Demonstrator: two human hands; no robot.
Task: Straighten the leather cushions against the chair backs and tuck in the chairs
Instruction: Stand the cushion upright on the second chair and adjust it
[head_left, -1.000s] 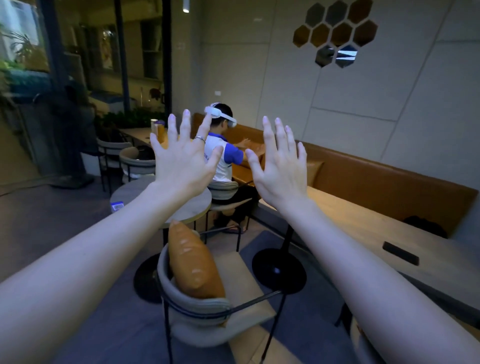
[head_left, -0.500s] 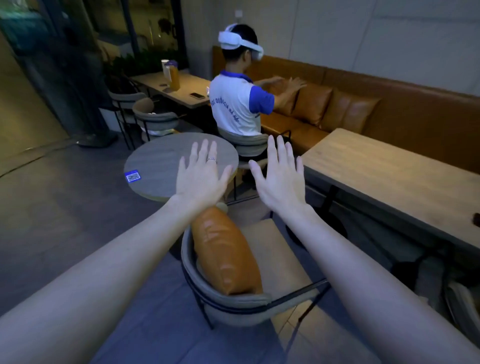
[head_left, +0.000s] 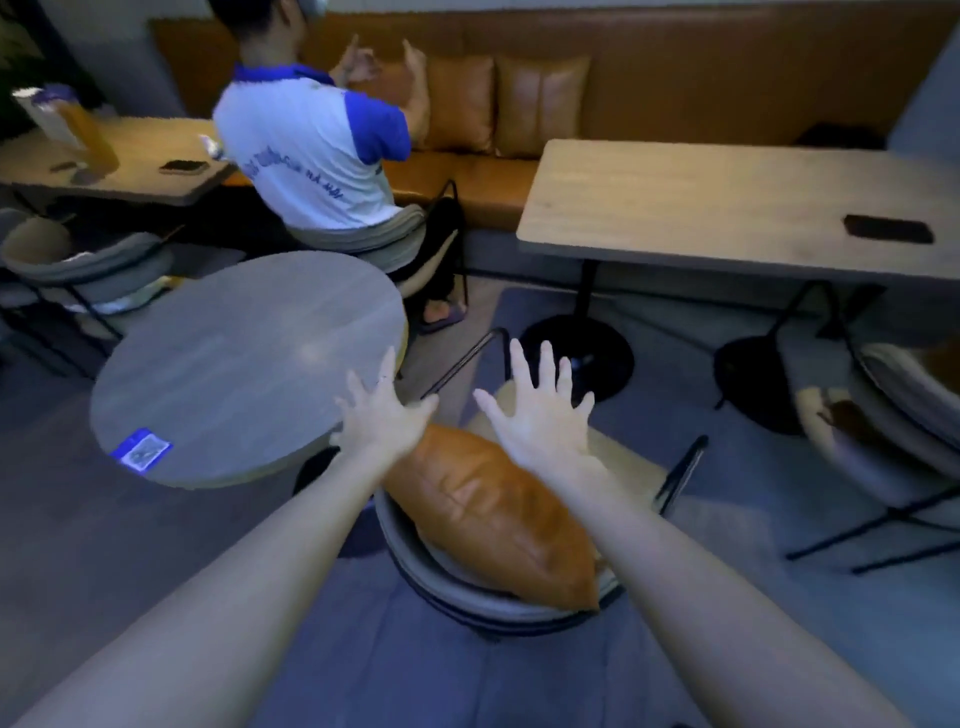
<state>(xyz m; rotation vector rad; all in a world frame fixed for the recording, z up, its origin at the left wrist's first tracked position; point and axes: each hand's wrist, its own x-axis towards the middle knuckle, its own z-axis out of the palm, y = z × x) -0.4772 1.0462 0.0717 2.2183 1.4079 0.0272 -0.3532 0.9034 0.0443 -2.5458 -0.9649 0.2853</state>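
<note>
Head view: both arms reach forward over a chair (head_left: 467, 603). The left hand (head_left: 387, 415) and right hand (head_left: 540, 415) hover palm down with fingers (head_left: 545, 364) spread, holding nothing. A tan cushion (head_left: 488, 514) lies tilted on the chair, leaning against its curved back, just under the wrists. A round desk (head_left: 234, 364) stands just left of the chair; a second chair (head_left: 883, 441) sits at right.
</note>
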